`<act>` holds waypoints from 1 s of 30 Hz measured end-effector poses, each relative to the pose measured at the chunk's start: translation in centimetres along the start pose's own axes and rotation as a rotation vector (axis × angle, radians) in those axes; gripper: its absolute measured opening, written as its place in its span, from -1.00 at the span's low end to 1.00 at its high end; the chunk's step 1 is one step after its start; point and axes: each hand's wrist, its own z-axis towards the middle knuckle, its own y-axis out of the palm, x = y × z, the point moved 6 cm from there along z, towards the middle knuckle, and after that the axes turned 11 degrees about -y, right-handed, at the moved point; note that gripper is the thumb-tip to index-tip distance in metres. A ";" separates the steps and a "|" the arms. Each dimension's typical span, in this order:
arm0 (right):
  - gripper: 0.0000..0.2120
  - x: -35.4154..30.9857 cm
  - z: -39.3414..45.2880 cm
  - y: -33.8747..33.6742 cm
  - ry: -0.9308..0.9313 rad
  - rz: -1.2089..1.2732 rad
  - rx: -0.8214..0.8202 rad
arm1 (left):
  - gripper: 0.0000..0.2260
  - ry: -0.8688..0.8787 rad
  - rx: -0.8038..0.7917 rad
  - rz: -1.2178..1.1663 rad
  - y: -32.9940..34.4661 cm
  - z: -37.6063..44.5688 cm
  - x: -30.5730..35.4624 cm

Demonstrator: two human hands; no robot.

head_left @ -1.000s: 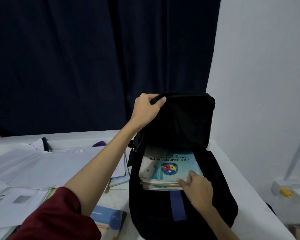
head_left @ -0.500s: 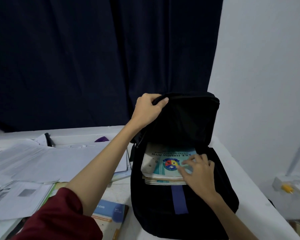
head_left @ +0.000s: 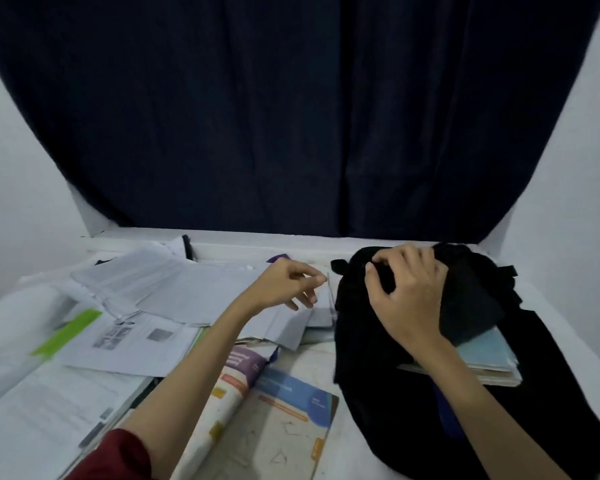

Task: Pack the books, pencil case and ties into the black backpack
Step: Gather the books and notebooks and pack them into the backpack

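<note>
Head view looks down on a black backpack (head_left: 388,393) lying on the right side of a white table (head_left: 312,355), its top end toward the far edge. Its main compartment is open at the middle, and a stack of books (head_left: 489,358) sits inside it, the pale blue cover of the top one showing; their near ends stick out from under the black flap (head_left: 468,306) that lies folded down over their far part. A blue strip (head_left: 447,417) runs along the bag's lining just near of the stack.

The right hand (head_left: 406,292) rests on the far top of the backpack with its fingers curled into the black fabric, gripping it at the left of the flap. The left hand (head_left: 284,285) hovers just left of the bag above the papers, fingers loosely bent and thumb close to the fingertips; it holds nothing that I can make out. A dark red sleeve (head_left: 115,455) covers that arm near the bottom edge.

Left of the bag the table is covered with loose white papers (head_left: 194,289), printed sheets, and one with a bright green tab (head_left: 66,330). Nearer lies a workbook (head_left: 281,424) with a blue and orange cover, and beside it a curled booklet (head_left: 236,379) with a purple top. A small purple object (head_left: 278,258) shows at the far edge; I cannot tell what it is.

Behind the table hangs a dark navy curtain (head_left: 291,116), with white wall (head_left: 568,185) on either side.
</note>
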 end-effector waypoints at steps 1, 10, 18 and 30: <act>-0.81 -1.2 0.0 1.4 0.001 0.055 -0.051 | -0.80 -0.050 0.036 -0.023 -1.7 -0.2 -2.1; -0.75 -12.5 -3.0 19.9 0.028 0.386 -1.052 | -0.66 -0.523 0.412 -0.251 -18.8 -1.7 -23.1; -0.30 -21.5 -5.2 29.9 -0.111 0.188 -1.425 | -0.49 -0.678 0.833 -0.866 -27.0 -1.4 -32.6; -0.71 -22.0 -3.1 32.9 -0.087 0.109 -1.436 | -0.79 -0.744 0.562 -1.032 -30.0 2.3 -35.8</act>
